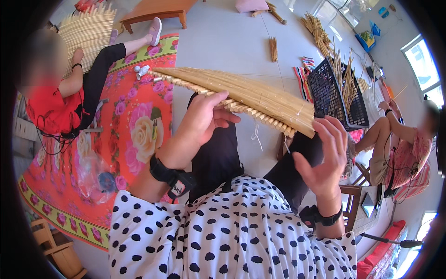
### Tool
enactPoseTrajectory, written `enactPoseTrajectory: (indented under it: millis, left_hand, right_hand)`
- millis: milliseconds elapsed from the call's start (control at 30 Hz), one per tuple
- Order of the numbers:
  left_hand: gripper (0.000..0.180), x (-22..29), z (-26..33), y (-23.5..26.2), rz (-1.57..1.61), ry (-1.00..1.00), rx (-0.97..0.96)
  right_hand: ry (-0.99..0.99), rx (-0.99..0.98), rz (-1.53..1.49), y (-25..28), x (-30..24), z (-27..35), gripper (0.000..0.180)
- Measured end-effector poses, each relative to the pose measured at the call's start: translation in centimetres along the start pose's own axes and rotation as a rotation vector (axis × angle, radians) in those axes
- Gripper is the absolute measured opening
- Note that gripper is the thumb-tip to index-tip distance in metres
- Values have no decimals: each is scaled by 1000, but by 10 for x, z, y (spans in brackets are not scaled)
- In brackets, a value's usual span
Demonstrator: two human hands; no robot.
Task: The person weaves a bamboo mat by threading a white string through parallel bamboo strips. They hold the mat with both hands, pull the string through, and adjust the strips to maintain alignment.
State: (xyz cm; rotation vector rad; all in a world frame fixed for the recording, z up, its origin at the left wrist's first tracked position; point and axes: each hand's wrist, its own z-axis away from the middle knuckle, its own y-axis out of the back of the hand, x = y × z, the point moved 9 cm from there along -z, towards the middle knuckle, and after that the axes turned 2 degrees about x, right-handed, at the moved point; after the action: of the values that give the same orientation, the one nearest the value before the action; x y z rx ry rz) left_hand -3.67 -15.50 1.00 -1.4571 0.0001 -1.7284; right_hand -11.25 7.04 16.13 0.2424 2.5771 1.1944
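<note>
A pale yellow mat of stalks (251, 90), bound side by side with their cut ends along the near edge, lies slantwise above my knees. My left hand (209, 116) grips its near edge, thumb on top and fingers curled beneath. At the mat's right end is my right hand (325, 156), fingers stretched and thumb apart; whether its fingertips touch the mat I cannot tell. White thread (257, 135) dangles from the near edge, and another strand hangs close to my right thumb.
At left, a person in red (55, 100) sits on a flowered red mat (139, 107), holding a similar stalk piece (88, 35). A black crate (327, 88) of stalks stands to the right, near another seated person (409, 135). A low wooden table (155, 10) is at the back.
</note>
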Motion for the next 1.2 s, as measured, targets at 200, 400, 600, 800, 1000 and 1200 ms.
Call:
enactPoseTrajectory:
  millis: [200,400,600,800,1000,1200]
  left_hand:
    - [30,28,-11,-4,-289,53,62]
    - [30,10,-32,-26,-473,174,-16]
    - [30,-32,-57,-49,-576,296,-97]
    - [33,-54,-73,-71,-680,319,-157]
    - [39,-47,-68,-85,-855,300,-220]
    - [25,-26,-38,-103,-1222,-498,-448]
  right_hand:
    - [17,-132,50,-48,-17,-19,44]
    - [-265,-318,-38,-78,-9,2,33]
    - [-283,-388,-36,-92,5,21,28]
    - [-397,-402,-96,-97,18,37,28]
    - [-435,-284,-96,-89,34,47,24]
    - [-517,-310,-112,-77,50,64,19]
